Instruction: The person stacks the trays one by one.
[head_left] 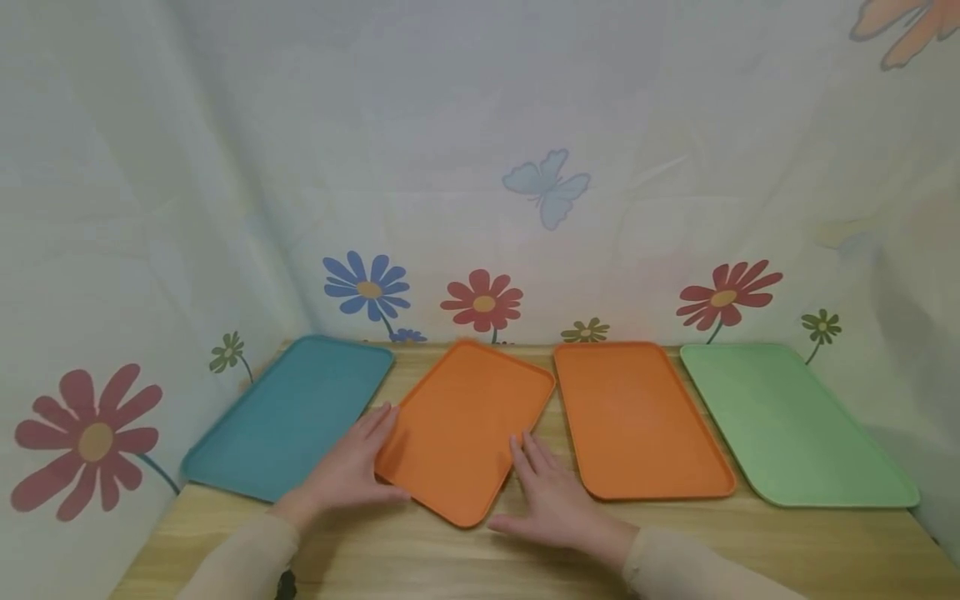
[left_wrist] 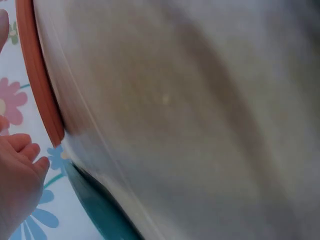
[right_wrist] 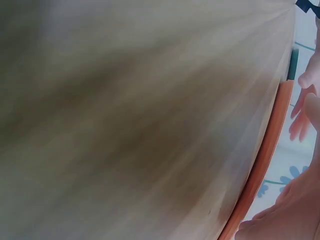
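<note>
Resting flat on the wooden table (head_left: 525, 558), your hands bracket the tilted orange tray (head_left: 465, 425), the second from the left in a row of four. Your left hand (head_left: 348, 471) lies with straight fingers against the tray's left edge, over the gap where the blue tray (head_left: 288, 417) sits just beside it. Your right hand (head_left: 551, 496) lies with straight, slightly spread fingers touching the tray's right edge near its near corner. Neither hand curls around anything; both are relaxed and flat.

The tray between your hands sits skewed, its near end swung to the right and its far left corner close to the blue tray. To its right lies a second orange tray (head_left: 637, 417), nearly touching it at the far corner, and beyond that a green tray (head_left: 787, 425) at the right end of the row. All four lie flat on the table.

Your left wrist view shows a sliver of orange rim (left_wrist: 40, 80) and blue rim (left_wrist: 100, 210), heavily blurred, with your fingertips (left_wrist: 25, 150) beside them. Your right wrist view shows mostly blurred tabletop with the orange edge (right_wrist: 265, 150) at the right.

A flower-printed cloth (head_left: 480, 167) hangs behind the table.
</note>
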